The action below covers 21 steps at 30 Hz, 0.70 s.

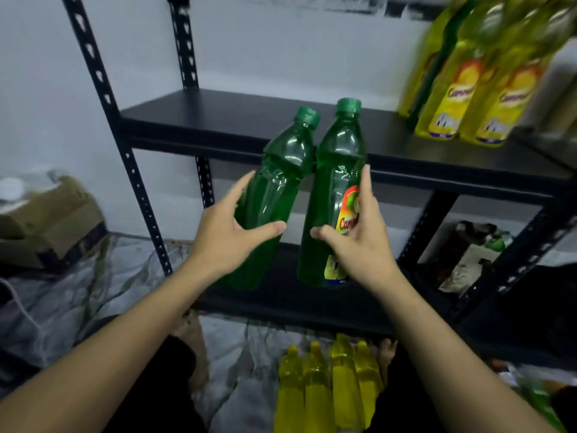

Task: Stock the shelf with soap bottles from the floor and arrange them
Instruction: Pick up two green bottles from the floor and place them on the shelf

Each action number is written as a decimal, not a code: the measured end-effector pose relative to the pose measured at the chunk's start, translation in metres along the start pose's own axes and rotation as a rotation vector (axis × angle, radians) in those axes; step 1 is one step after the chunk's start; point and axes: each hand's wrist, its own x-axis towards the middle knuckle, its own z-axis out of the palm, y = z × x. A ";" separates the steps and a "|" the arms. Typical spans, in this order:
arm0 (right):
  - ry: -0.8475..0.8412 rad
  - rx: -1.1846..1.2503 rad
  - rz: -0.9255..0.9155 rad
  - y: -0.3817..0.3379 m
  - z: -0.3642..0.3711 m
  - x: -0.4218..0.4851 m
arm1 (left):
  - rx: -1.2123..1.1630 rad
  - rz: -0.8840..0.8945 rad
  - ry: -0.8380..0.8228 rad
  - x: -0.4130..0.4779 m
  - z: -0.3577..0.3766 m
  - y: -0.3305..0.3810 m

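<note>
I hold two green soap bottles up in front of the black metal shelf (pixel 237 120). My left hand (pixel 231 232) grips the left green bottle (pixel 278 176), which tilts to the right with its plain side toward me. My right hand (pixel 359 242) grips the right green bottle (pixel 337 170), nearly upright, its red and yellow label partly under my fingers. Both have green caps that reach about the level of the upper shelf board. Several yellow soap bottles (pixel 462 89) stand at the right end of that board.
Several more yellow bottles (pixel 327 385) lie on the floor between my knees. A lower shelf board (pixel 281 301) sits behind the held bottles. A cardboard box (pixel 46 220) stands at the left on crumpled plastic sheeting. Bags fill the lower right of the rack.
</note>
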 end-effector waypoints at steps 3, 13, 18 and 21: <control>0.066 -0.050 -0.081 -0.023 -0.020 0.028 | -0.020 0.090 0.002 0.020 -0.008 0.028; 0.288 -0.262 -0.247 -0.067 -0.070 0.108 | 0.005 0.307 0.085 0.127 0.002 0.101; 0.338 -0.268 -0.185 -0.048 -0.082 0.144 | -0.035 0.341 0.120 0.177 0.033 0.110; 0.378 -0.228 -0.124 -0.037 -0.086 0.158 | -0.080 0.323 0.148 0.201 0.049 0.104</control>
